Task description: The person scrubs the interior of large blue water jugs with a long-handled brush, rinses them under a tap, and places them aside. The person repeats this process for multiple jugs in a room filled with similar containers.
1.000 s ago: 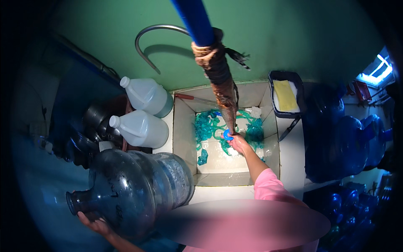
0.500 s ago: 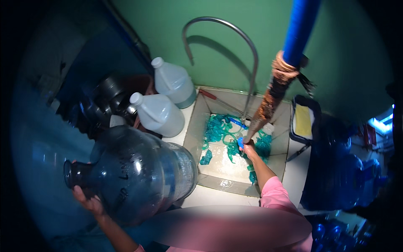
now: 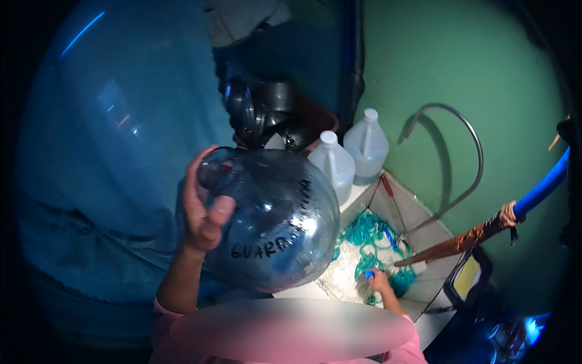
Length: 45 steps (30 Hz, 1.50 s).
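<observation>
My left hand (image 3: 209,212) is wrapped round the neck of a large clear bluish water jug (image 3: 282,224) with dark handwriting on its side. The jug lies tilted, its mouth toward the upper left and its body hiding part of the counter and the sink's left side. My right hand (image 3: 381,283) is down in the tiled sink (image 3: 430,233), closed on a small blue object (image 3: 370,275) whose kind I cannot make out. Around that hand lies wet green netting (image 3: 364,227) in the sink.
Two white-capped jugs (image 3: 333,167) stand behind the big jug. A curved metal faucet (image 3: 479,145) arches by the green wall. From the right, a blue hose (image 3: 545,185) joins a rusty pipe (image 3: 454,247) over the sink. Dark pots (image 3: 276,97) are piled at the back.
The view has swung left, so the sink appears farther right. My left hand has turned and shifted the jug, and its mouth is higher in view. My right hand stays in the sink.
</observation>
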Each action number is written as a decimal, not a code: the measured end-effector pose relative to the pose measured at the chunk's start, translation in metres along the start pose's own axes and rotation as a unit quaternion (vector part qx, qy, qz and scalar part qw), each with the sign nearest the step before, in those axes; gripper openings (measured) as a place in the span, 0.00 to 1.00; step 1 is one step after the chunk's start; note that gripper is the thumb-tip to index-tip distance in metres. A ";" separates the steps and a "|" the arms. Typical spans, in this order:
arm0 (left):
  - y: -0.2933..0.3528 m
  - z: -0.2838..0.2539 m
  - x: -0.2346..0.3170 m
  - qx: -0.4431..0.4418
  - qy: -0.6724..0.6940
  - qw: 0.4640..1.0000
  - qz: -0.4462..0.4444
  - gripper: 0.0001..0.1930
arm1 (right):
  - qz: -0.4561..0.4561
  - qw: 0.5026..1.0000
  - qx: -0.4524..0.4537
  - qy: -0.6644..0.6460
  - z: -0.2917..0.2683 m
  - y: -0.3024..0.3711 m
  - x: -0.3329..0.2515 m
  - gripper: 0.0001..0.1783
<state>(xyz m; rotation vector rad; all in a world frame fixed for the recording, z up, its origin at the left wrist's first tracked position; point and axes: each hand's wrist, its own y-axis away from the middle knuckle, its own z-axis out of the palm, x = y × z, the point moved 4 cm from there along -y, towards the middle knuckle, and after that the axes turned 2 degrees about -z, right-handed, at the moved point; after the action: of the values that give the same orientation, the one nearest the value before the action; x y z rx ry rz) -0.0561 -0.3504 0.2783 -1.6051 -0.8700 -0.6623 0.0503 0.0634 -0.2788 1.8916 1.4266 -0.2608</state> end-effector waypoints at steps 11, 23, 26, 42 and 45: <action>0.007 -0.017 -0.029 -0.019 -0.073 0.997 0.016 0.41 | -0.563 0.749 0.312 -0.155 -0.289 0.160 -0.453 0.24; -0.004 -0.020 -0.002 -0.025 -0.274 0.918 0.286 0.37 | -0.719 0.575 0.380 -0.092 -0.253 0.159 -0.586 0.16; 0.002 -0.004 0.018 -0.065 -0.218 0.934 0.276 0.43 | -0.722 0.549 0.408 -0.107 -0.247 0.160 -0.581 0.15; 0.004 0.007 0.042 -0.190 0.104 0.947 0.235 0.39 | -0.617 0.694 0.316 -0.194 -0.265 0.229 -0.494 0.36; 0.014 0.024 0.040 -0.165 0.124 0.916 0.344 0.32 | -0.557 0.698 0.423 -0.153 -0.281 0.277 -0.430 0.38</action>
<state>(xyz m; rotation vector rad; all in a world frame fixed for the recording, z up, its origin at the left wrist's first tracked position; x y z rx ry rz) -0.0228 -0.3203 0.2972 -1.9206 0.0297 -0.4974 0.0690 -0.1015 0.2808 1.1046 2.2337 -1.9945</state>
